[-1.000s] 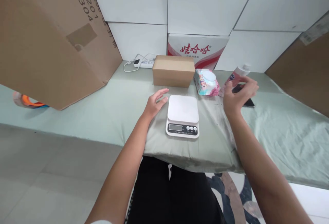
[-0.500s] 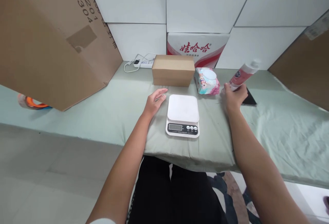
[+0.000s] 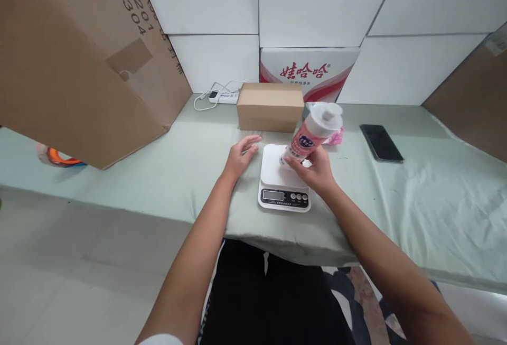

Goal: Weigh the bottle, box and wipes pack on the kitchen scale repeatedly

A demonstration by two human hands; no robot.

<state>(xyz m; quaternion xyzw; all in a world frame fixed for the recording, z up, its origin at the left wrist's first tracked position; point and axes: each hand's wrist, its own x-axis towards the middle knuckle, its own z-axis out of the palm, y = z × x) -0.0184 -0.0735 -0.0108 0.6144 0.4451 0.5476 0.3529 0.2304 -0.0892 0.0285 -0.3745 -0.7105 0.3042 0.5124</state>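
Note:
My right hand [image 3: 316, 169] is closed around the lower part of a pink and white bottle [image 3: 306, 141] with a white cap. The bottle leans to the right above the white kitchen scale [image 3: 273, 168]; whether its base touches the scale's plate I cannot tell. A small display and several round buttons show on the scale's front edge. My left hand [image 3: 240, 157] rests on the green cloth just left of the scale, fingers stretched out, holding nothing. Behind the bottle, a pack of wipes [image 3: 337, 137] is mostly hidden.
A brown cardboard box [image 3: 270, 115] stands behind the scale, beside a power strip [image 3: 224, 96] with a white cable. A black phone [image 3: 381, 143] lies to the right. A large carton [image 3: 91, 70] leans in at the left, near rolls of tape [image 3: 59, 157].
My right hand has carried the bottle leftward from beside the phone to above the scale. The phone now shows fully, and the pack of wipes is largely covered. My left hand has stayed in place.

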